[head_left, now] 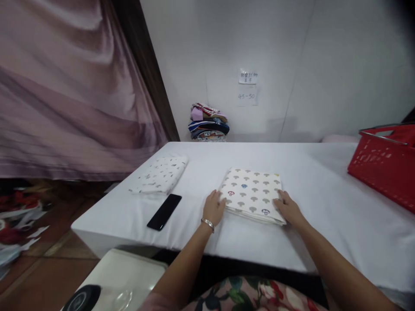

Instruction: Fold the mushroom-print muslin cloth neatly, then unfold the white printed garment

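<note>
A folded white cloth (254, 192) with grey mushroom prints, plus a few red and blue ones, lies flat on the white-covered table (207, 162). My left hand (214, 206), with a bracelet at the wrist, holds its left edge, thumb on the top. On the opposite side my right hand (288, 208) grips the right edge, thumb also on top and fingers along the side. The undersides of both hands are hidden. Farther left lies a second folded white cloth (165, 174) with small dark prints. A black phone (164, 211) rests between that cloth and the table's front edge.
A red plastic basket (385, 166) stands at the table's right side. Behind the far edge rises a stack of folded fabrics (209, 123) against the wall, near paper signs (247, 88). A pink curtain (65, 95) hangs at left. Below is a white appliance-like object (129, 276).
</note>
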`<action>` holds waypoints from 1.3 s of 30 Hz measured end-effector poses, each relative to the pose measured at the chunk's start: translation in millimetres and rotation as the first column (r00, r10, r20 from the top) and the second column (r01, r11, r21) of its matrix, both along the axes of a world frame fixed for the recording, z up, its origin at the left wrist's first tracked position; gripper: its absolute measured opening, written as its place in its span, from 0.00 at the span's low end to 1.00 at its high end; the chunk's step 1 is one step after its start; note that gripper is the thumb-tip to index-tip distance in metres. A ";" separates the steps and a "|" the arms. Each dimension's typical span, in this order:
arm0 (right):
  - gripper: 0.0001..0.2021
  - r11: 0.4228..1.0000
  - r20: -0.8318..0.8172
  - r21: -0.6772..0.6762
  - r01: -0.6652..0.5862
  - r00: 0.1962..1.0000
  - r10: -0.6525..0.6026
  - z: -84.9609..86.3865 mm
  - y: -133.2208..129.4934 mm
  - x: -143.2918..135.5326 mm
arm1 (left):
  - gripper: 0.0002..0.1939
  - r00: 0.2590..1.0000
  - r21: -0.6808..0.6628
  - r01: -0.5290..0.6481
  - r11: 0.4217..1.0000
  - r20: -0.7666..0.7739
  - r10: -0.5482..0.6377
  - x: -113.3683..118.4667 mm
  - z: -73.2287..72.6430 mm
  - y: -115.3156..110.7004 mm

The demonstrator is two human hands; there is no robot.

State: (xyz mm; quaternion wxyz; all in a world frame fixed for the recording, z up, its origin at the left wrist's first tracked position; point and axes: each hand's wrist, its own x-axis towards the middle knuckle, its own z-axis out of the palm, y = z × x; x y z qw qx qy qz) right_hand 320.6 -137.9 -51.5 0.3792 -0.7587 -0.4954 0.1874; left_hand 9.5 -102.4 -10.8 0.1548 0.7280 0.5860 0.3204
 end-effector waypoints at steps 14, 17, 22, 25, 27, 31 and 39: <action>0.22 0.821 0.638 0.119 -0.559 0.676 0.367 19.1 -63.2 -33.0 | 0.22 0.994 -0.125 0.096 0.988 0.055 -0.090 -24.2 -10.9 -5.4; 0.22 0.805 0.710 0.085 -0.588 0.603 0.365 14.6 -64.3 -31.3 | 0.22 0.997 -0.097 0.071 0.993 -0.018 -0.074 -19.7 -9.9 -4.9; 0.21 0.803 0.743 0.107 -0.586 0.584 0.327 9.6 -63.8 -29.5 | 0.22 0.999 -0.077 0.037 0.996 -0.007 -0.038 -14.3 -8.4 -7.0; 0.21 0.793 0.746 0.136 -0.594 0.587 0.312 6.3 -64.1 -28.9 | 0.20 0.999 -0.100 0.025 0.995 -0.037 -0.029 -14.2 -8.4 -7.3; 0.21 0.787 0.744 0.145 -0.600 0.590 0.313 4.3 -64.7 -28.2 | 0.19 0.996 -0.116 0.019 0.993 -0.087 -0.029 -14.8 -7.7 -7.3; 0.21 0.789 0.739 0.139 -0.598 0.593 0.320 2.6 -65.6 -27.2 | 0.20 0.986 -0.128 0.020 0.992 -0.161 -0.040 -15.8 -5.6 -8.0; 0.19 0.819 0.715 0.132 -0.558 0.626 0.311 19.6 -65.5 -36.4 | 0.25 0.977 0.052 0.141 0.989 -0.170 -0.131 -10.8 -3.1 -19.6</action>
